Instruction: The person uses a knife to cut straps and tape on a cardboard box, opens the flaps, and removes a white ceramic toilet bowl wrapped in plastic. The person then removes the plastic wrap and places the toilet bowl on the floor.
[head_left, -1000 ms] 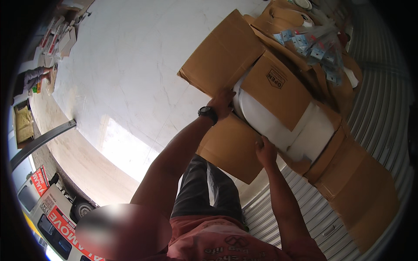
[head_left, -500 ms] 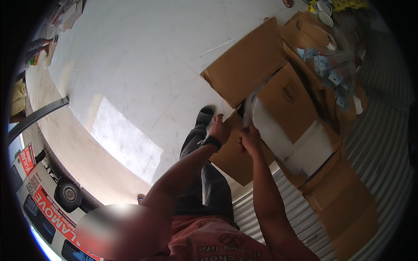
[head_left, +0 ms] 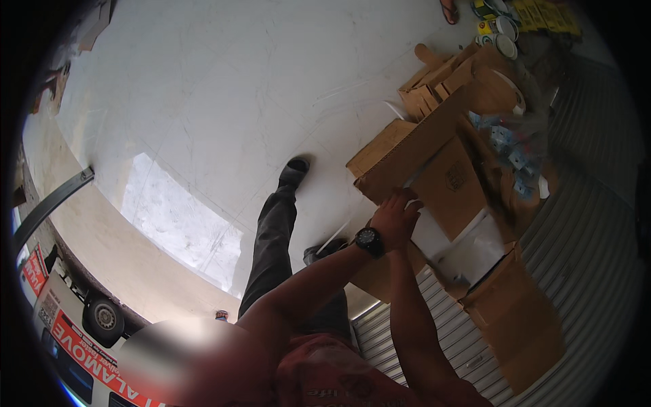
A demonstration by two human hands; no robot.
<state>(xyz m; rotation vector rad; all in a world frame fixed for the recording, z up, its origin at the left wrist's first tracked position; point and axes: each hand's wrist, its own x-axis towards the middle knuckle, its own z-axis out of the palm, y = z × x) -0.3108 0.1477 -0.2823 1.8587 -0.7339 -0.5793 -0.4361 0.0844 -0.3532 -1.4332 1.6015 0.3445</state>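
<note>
An opened cardboard box (head_left: 434, 142) leans at my right, with a white, smooth-surfaced thing (head_left: 434, 234) inside, partly covered by a brown cardboard panel (head_left: 447, 186). My left hand (head_left: 395, 217), a black watch on its wrist, reaches across to the box's near left edge. Its fingers are bent at that edge; what they grip, if anything, is hidden. Behind it my right forearm (head_left: 413, 305) comes up, and the left hand covers the right hand. A lower cardboard flap (head_left: 373, 275) hangs below my wrists.
Ribbed grey shutter metal (head_left: 380, 339) lies below and right of the box, with a long flap (head_left: 519, 319) over it. Blue-and-white small packs (head_left: 505, 146) in clear plastic, tubs (head_left: 498, 44) and another person's foot (head_left: 449, 12) are farther off. A van (head_left: 81, 339) stands left.
My left hand has moved right, from the near flap to over my right hand. The box's far left flap now stands more edge-on. My view and feet have shifted.
</note>
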